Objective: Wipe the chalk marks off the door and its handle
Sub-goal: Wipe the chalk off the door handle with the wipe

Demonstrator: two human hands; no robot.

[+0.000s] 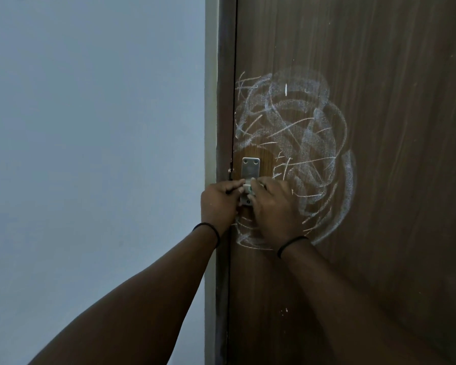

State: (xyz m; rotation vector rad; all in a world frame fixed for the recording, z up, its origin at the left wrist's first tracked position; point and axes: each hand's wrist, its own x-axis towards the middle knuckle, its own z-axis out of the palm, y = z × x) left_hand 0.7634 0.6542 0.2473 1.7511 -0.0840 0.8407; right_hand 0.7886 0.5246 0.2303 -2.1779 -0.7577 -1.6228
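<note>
A brown wooden door (379, 127) carries a wide tangle of white chalk marks (300, 133) around its left edge. A metal handle (250, 167) on a screwed plate is fixed near that edge; only its upper plate shows. My left hand (219, 204) grips the handle from the left, thumb on top. My right hand (274, 206) comes in from the right with curled fingers. It pinches a small pale piece (248, 191) against the handle; whether this is cloth or tissue I cannot tell. The hands hide the lower handle and some chalk.
A dark door frame (224, 101) runs down the door's left edge, and a plain pale blue wall (90, 154) fills the left half of the view. More chalk strokes curve below my hands, near my right wrist.
</note>
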